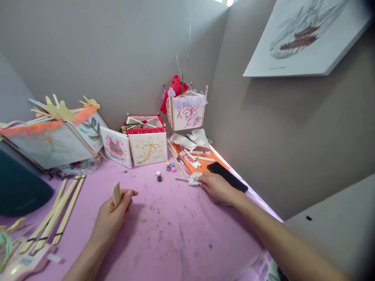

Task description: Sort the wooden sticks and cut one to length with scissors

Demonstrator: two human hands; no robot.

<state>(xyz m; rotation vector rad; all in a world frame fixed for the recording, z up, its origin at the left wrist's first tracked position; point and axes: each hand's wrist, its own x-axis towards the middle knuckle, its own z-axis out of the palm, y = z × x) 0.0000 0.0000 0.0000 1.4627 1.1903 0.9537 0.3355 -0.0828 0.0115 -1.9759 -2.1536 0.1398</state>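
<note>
My left hand [111,214] is closed around short pale wooden sticks [116,194] that point up out of the fist. Over on the right, my right hand [215,186] reaches across the cloth, its fingers pinched on a crumpled white tissue [194,179]. A thin pale stick [181,178] lies by the tissue, and a black phone [227,175] is just beyond that hand. Several white markers [190,158] lie behind it on an orange sheet [216,157]. Small paint pots [159,176] stand between the two hands.
Painted paper lanterns with wooden frames line the back: a large one [38,144], one with red trim [148,148], and one with lilac fringe [189,113]. At left lie wooden strips [60,210], a pink glue gun [32,261] and a dark green object [23,187]. Purple cloth [175,242] covers the table.
</note>
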